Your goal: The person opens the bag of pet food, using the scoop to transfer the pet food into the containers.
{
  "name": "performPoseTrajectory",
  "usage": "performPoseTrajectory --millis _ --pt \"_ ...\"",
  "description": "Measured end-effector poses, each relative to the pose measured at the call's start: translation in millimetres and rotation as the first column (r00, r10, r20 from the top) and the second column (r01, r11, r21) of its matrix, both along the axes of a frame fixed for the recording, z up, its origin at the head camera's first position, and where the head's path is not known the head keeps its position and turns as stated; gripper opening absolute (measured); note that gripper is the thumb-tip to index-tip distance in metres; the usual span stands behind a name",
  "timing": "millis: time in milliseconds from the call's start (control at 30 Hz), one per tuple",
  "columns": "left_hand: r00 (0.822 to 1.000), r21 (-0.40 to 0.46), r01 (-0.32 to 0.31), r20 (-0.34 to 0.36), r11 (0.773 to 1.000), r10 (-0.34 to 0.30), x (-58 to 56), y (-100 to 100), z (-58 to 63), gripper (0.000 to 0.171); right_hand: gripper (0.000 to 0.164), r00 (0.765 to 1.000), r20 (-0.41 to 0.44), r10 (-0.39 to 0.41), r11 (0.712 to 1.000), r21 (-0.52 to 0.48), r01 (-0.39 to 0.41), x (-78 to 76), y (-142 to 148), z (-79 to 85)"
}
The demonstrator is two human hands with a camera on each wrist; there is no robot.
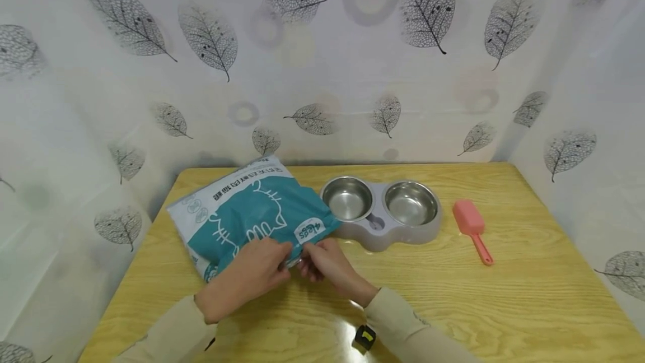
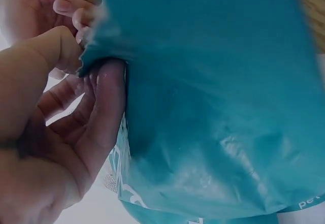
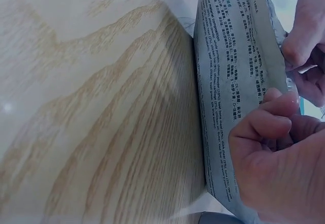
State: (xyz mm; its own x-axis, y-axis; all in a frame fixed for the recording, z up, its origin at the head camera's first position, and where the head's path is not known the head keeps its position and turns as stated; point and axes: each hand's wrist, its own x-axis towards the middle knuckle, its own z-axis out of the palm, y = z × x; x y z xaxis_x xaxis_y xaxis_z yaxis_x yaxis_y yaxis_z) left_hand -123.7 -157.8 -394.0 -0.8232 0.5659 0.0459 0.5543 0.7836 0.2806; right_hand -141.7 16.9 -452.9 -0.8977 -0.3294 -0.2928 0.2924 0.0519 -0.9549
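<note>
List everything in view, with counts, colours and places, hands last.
Wood-grain table: 1, yellow, foreground.
Leaf-print sheet: 1, whitish with dark leaves, behind and beside table.
Cat-print plastic bag: 1, teal and white, table's left.
Twin-bowl stand: 1, grey, right of bag.
Round metal bowls: 2, silver, in stand.
Plastic scoop: 1, pink, table's right.
Small unclear object: 1, black and yellow, head view's bottom centre.
Sleeves: 2, beige, on forearms.
Left hand: 1, bare, pinching bag's near edge.
Right hand: 1, bare, gripping same edge.
</note>
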Motion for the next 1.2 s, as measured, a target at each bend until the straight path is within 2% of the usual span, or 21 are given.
performPoseTrajectory --millis 167,433,600,733,833,967,1033,1100,1200 --pt "1.0 -0.019 0.001 -0.002 1.0 -0.001 0.3 1.3 2.0 0.028 0.028 1.0 -0.011 -0.005 1.0 0.001 0.005 -0.3 0.2 1.5" --pt "0.996 0.0 -0.016 0.084 1.0 0.016 -0.6 1.5 6.8 0.024 0.026 0.999 -0.029 -0.017 1.0 0.019 0.018 0.2 -0.6 4.4" --pt "0.998 0.06 -0.004 0.062 0.998 0.001 -1.9 -3.9 7.4 0.026 0.028 0.996 -0.088 -0.026 0.998 0.062 0.031 3.6 -0.9 3.4" --pt "0.997 0.081 -0.018 0.073 0.997 0.012 -1.5 -8.8 8.9 0.029 0.03 0.996 -0.084 -0.008 0.995 0.096 0.016 8.9 1.8 1.2" --pt "0.997 0.05 -0.038 0.073 0.998 0.035 0.4 -10.4 12.5 0.027 0.029 0.999 -0.053 0.0 0.997 0.083 0.004 10.2 4.4 0.8" --pt "0.991 -0.03 -0.102 0.086 0.994 0.104 4.2 -10.3 18.7 0.026 0.037 0.997 -0.078 -0.002 0.994 0.11 0.01 9.8 8.0 0.6" --pt "0.988 -0.071 -0.112 0.1 0.991 0.119 6.9 -10.8 20.3 0.028 0.042 0.997 -0.079 -0.007 0.993 0.114 0.016 9.8 10.1 0.0" --pt "0.988 -0.108 -0.107 0.103 0.988 0.118 9.5 -11.4 21.1 0.029 0.046 0.997 -0.077 -0.015 0.994 0.111 0.024 9.4 11.9 -0.7" --pt "0.995 -0.145 -0.073 0.06 0.987 0.083 11.1 -12.3 20.0 0.029 0.043 0.997 -0.07 -0.039 0.993 0.109 0.047 8.5 13.8 -1.8"
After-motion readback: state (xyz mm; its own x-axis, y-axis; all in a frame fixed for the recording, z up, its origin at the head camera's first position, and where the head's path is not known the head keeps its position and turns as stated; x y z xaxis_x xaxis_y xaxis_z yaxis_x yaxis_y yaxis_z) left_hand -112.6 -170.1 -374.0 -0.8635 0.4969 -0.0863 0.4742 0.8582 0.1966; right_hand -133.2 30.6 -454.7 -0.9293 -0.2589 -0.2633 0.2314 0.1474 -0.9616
